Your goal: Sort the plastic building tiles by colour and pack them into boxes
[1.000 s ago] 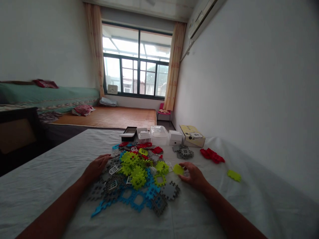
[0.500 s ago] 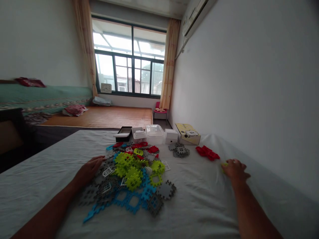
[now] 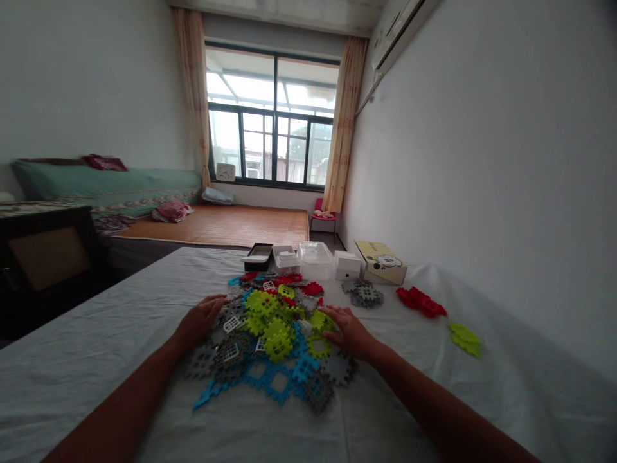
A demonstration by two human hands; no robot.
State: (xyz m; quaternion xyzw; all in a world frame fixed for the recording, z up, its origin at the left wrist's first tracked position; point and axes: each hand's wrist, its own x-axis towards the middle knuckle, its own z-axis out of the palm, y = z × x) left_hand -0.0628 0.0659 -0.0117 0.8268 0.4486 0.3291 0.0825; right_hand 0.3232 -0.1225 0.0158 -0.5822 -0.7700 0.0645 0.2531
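A mixed pile of flat plastic building tiles with toothed edges lies in front of me: lime green tiles (image 3: 278,339), blue tiles (image 3: 280,382), grey tiles (image 3: 231,354) and red ones at the back. My left hand (image 3: 203,319) rests against the pile's left side, fingers stretched out and holding nothing visible. At the right side of the pile, my right hand (image 3: 351,331) reaches over a lime green square frame (image 3: 319,347), thumb and fingers apart. Its fingertips are at the green tiles; whether they press on one I cannot tell.
Separate on the right lie grey tiles (image 3: 364,293), red tiles (image 3: 419,302) and a lime green tile (image 3: 465,339). Along the back stand a black box (image 3: 259,255), clear plastic containers (image 3: 315,257), a white box (image 3: 347,265) and a yellow cartoon box (image 3: 384,262). A wall rises on the right.
My right hand has left a lime green tile beside the red ones on the right and moved left to the pile. My left hand stays by the pile; the view has shifted left.
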